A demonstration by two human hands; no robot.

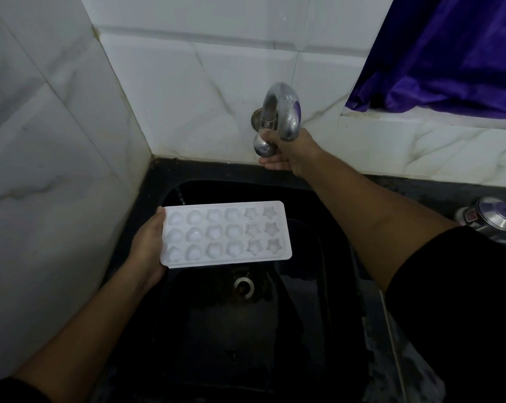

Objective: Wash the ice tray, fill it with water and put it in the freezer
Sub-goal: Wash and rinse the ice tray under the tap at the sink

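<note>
**White-tiled corner, black sink [301,330]: ice tray [227,234] over the basin, one hand at the tap**

Left hand [148,245] grips the short left end of the white ice tray. Its thumb lies along the rim and its fingers pass beneath, out of sight. Right hand [292,154] reaches to the back wall with its fingers curled round the round steel knob [263,146], just under the curved spout [283,109], whose mouth hides part of the hand. The tray is held roughly flat, moulds upward, with star shapes at its right end, above the sink and just behind the drain [242,285]. Whether the moulds hold water I cannot tell. The right forearm, in a black sleeve [464,301], crosses the sink's right side. Beyond it a lidded steel pot [493,222] stands on the dark table. A purple cloth [449,53] hangs over the tiled ledge at upper right.
</note>
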